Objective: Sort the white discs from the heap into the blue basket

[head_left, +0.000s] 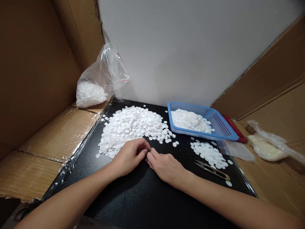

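Note:
My left hand (130,156) and my right hand (166,167) meet at the fingertips over the black table (133,197). Both are closed in a pinch. A tiny dark bit shows between the fingers, too small and too covered to name. Just beyond them spreads a big heap of flat white discs (133,122), its near edge partly behind my left hand. A smaller pile of the same discs (209,152) lies to the right of my right hand. Beside that pile rest thread snips (213,171), blades pointing left.
A blue plastic basket (222,125) holding more discs stands at the back right, over a red tray (238,130). A clear bag of discs (91,93) sits back left on cardboard. Another clear bag (267,148) with pale contents lies far right. Cardboard walls flank both sides.

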Motion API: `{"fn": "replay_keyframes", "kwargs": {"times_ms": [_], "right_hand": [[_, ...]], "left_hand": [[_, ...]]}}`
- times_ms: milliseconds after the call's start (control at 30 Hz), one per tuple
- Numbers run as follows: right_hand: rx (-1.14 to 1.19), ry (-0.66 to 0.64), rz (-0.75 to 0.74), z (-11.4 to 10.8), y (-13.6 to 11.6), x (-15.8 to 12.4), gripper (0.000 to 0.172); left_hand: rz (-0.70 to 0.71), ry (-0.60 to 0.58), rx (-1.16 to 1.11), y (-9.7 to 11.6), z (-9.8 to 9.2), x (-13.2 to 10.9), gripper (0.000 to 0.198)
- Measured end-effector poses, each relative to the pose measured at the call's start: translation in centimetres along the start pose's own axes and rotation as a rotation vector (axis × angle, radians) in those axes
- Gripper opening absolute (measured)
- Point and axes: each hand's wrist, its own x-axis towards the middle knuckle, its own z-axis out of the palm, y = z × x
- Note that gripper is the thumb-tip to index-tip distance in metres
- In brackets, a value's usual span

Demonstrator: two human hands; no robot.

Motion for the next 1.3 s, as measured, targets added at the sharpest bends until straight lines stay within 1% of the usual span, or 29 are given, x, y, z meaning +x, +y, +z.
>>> {"fn": "replay_keyframes", "kwargs": {"times_ms": [100,167,233,300,400,467,533,600,633,667,733,800,833,867,933,967,1033,1167,1233,1300], "right_hand": [[0.032,-0.022,0.029,-0.5,-0.1,0.5,0.026],[0.025,-0.022,0.013,-0.8,-0.2,0.7,0.028],[0.003,0.009,-0.023,-0.7,-0.3,0.9,0.027],[-0.007,0.083,-0.059,-0.2,-0.2,0.8,0.029],[0.055,0.275,-0.109,1.2,-0.3,0.4,0.037],[0.106,0.368,-0.132,1.9,-0.3,0.3,0.038],[0.134,0.394,-0.132,2.2,0.0,0.2,0.039],[0.154,0.395,-0.097,1.7,1.3,0.4,0.041],[0.163,0.399,-0.056,1.3,2.5,0.6,0.043],[0.169,0.404,0.002,0.7,4.1,0.8,0.046],[0.156,0.437,0.188,-0.7,8.1,1.3,0.048],[0.127,0.469,0.379,-2.1,12.5,1.7,0.050],[0.113,0.479,0.457,-2.7,14.5,1.9,0.049],[0.106,0.478,0.507,-3.2,16.1,2.0,0.046],[0.107,0.466,0.551,-4.0,18.3,1.8,0.038],[0.112,0.467,0.558,-4.3,18.8,1.6,0.036],[0.133,0.490,0.561,-4.4,18.9,0.9,0.035],[0.226,0.555,0.507,-3.6,17.5,-0.6,0.024],[0.294,0.577,0.463,-2.8,16.8,-1.1,0.020],[0.345,0.607,0.446,-2.1,16.3,-1.5,0.019]], "left_hand": [[0.009,0.037,-0.001,0.1,-0.2,0.2,0.013],[0.013,0.074,0.001,0.1,-0.3,0.4,0.013],[0.015,0.107,0.006,0.1,-0.4,0.6,0.014],[0.020,0.147,0.028,0.1,-0.6,0.6,0.014],[0.054,0.228,0.087,-0.3,-1.1,0.7,0.012],[0.071,0.274,0.118,-0.5,-1.7,0.7,0.012],[0.085,0.310,0.141,-0.7,-2.3,0.9,0.013],[0.113,0.323,0.156,-0.8,-2.7,1.0,0.012],[0.137,0.301,0.164,-0.9,-2.7,1.0,0.011],[0.173,0.249,0.178,-1.0,-2.6,1.0,0.010],[0.269,0.078,0.243,-1.2,-2.1,0.9,0.012],[0.350,-0.092,0.358,-1.5,-1.4,0.8,0.018],[0.368,-0.136,0.420,-1.7,-1.0,0.7,0.022],[0.367,-0.148,0.471,-1.9,-0.7,0.6,0.025],[0.348,-0.132,0.533,-2.1,-0.3,0.5,0.027],[0.343,-0.126,0.549,-2.0,-0.3,0.5,0.027],[0.346,-0.138,0.578,-1.8,-0.3,0.3,0.024],[0.349,-0.152,0.617,-1.2,-0.3,0.1,0.022],[0.357,-0.145,0.578,-1.1,0.4,0.2,0.025],[0.412,-0.158,0.509,-1.2,1.6,0.4,0.028]]}}
